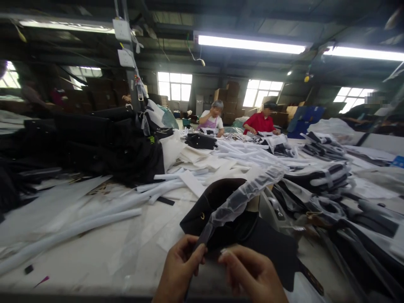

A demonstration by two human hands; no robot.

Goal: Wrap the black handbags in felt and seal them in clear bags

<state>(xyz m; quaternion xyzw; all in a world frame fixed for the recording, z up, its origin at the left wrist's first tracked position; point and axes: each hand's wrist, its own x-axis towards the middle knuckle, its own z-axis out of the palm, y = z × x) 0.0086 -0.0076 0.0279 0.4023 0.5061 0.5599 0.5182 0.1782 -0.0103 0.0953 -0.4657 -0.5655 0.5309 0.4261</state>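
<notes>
My left hand (180, 266) pinches the end of a dark strap (205, 236) between thumb and fingers. A clear, wrinkled plastic sleeve (241, 197) covers the strap, which runs up and away to the right. Just right of it, my right hand (254, 271) is closed, thumb and finger together with a tiny whitish bit at their tips that I cannot make out. Beyond both hands lies a black bag (196, 213) with its mouth open and a small gold-coloured ring on its side. The sleeved strap crosses over the bag.
Black bags (78, 139) are heaped at the left. White foam tubes (104, 221) and white sheets are strewn across the worktable (104, 273). Wrapped dark pieces (328, 176) pile up on the right. Two people work across the table; a post (131, 75) with sockets stands left of centre.
</notes>
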